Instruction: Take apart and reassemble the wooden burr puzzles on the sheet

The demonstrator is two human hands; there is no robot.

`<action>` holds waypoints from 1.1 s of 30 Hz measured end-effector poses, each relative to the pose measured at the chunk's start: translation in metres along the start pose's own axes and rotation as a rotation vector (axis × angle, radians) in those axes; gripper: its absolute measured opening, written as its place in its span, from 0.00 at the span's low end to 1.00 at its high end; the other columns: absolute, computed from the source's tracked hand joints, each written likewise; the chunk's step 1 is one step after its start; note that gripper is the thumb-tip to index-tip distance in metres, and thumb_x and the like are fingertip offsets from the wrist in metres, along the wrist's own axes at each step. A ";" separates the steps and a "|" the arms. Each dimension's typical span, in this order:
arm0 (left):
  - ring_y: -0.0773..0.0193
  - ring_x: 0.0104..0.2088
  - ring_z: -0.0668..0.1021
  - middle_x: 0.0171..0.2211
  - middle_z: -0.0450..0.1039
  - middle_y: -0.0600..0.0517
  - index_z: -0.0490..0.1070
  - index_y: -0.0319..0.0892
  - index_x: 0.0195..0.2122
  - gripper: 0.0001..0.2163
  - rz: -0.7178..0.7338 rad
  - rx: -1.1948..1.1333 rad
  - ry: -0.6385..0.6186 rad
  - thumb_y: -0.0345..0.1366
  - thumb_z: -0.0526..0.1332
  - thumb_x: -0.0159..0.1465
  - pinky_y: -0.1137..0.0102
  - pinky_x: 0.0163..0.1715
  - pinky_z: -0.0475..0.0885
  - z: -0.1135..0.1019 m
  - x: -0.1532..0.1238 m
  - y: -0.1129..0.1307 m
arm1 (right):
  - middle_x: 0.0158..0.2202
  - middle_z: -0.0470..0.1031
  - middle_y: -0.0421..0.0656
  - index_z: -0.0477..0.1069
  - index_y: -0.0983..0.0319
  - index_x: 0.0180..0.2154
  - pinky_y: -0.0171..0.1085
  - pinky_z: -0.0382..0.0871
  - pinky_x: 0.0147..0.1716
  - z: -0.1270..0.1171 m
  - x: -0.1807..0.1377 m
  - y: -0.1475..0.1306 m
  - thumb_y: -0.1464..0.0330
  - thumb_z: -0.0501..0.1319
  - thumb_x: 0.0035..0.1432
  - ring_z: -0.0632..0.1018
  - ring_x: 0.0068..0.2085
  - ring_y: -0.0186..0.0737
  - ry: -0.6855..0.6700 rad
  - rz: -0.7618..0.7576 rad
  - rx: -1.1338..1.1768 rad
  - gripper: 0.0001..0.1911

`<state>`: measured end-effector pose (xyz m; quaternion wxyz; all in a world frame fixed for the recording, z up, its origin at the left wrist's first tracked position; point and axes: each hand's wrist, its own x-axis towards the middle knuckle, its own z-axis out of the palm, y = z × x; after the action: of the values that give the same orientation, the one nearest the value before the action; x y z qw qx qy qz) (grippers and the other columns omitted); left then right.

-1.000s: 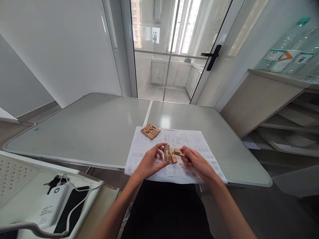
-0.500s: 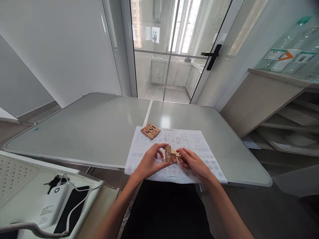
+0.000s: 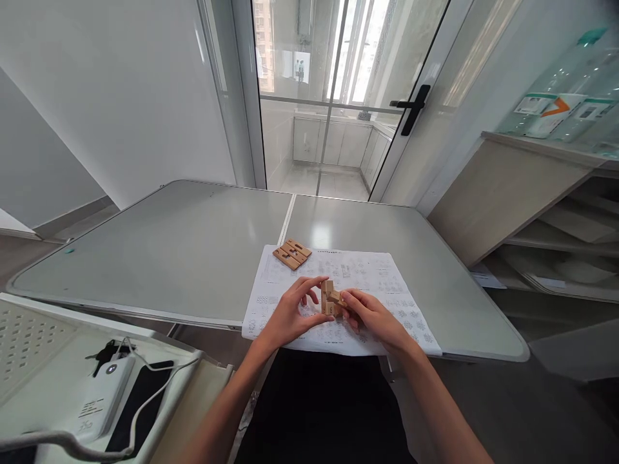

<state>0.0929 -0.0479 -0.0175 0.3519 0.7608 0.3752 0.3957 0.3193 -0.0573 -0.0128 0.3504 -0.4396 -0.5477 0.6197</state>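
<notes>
A small wooden puzzle assembly (image 3: 330, 298) of interlocked notched blocks stands over a printed instruction sheet (image 3: 382, 283) near the table's front edge. My left hand (image 3: 290, 312) pinches its left side with thumb and fingers. My right hand (image 3: 372, 316) grips a wooden piece pressed into the assembly's right side. Three loose notched wooden pieces (image 3: 291, 253) lie side by side at the sheet's far left corner.
The grey folding table (image 3: 184, 245) stretches far and left. At lower left a white tray (image 3: 29, 335) holds a power bank (image 3: 104, 396), a black phone, keys and a cable. Wooden shelving (image 3: 507, 193) stands to the right, a glass door behind.
My right hand has moved left and brought its wooden piece in against the assembly held by my left hand. The gap between the two hands has closed.
</notes>
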 end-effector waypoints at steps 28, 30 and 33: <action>0.53 0.53 0.75 0.55 0.71 0.48 0.66 0.57 0.67 0.34 0.007 -0.132 -0.039 0.46 0.74 0.60 0.59 0.54 0.72 -0.007 -0.002 0.003 | 0.23 0.62 0.36 0.63 0.57 0.29 0.38 0.59 0.26 0.039 -0.005 -0.032 0.37 0.53 0.65 0.62 0.23 0.35 -0.025 -0.018 -0.024 0.31; 0.52 0.55 0.74 0.56 0.71 0.48 0.66 0.57 0.67 0.34 0.008 -0.145 -0.044 0.46 0.74 0.60 0.58 0.56 0.71 -0.007 -0.002 0.002 | 0.24 0.62 0.37 0.65 0.58 0.30 0.38 0.58 0.25 0.040 -0.005 -0.033 0.36 0.52 0.64 0.62 0.23 0.35 -0.021 0.006 0.012 0.32; 0.50 0.58 0.74 0.58 0.70 0.47 0.67 0.56 0.66 0.33 0.015 -0.164 -0.046 0.47 0.74 0.60 0.58 0.59 0.70 -0.007 -0.003 0.000 | 0.25 0.62 0.37 0.69 0.59 0.34 0.38 0.57 0.24 0.042 -0.003 -0.032 0.35 0.51 0.64 0.61 0.23 0.34 -0.033 0.007 0.038 0.33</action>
<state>0.0858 -0.0485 -0.0150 0.4185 0.7411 0.3277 0.4103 0.2803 -0.0708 0.0196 0.3474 -0.4245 -0.5401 0.6383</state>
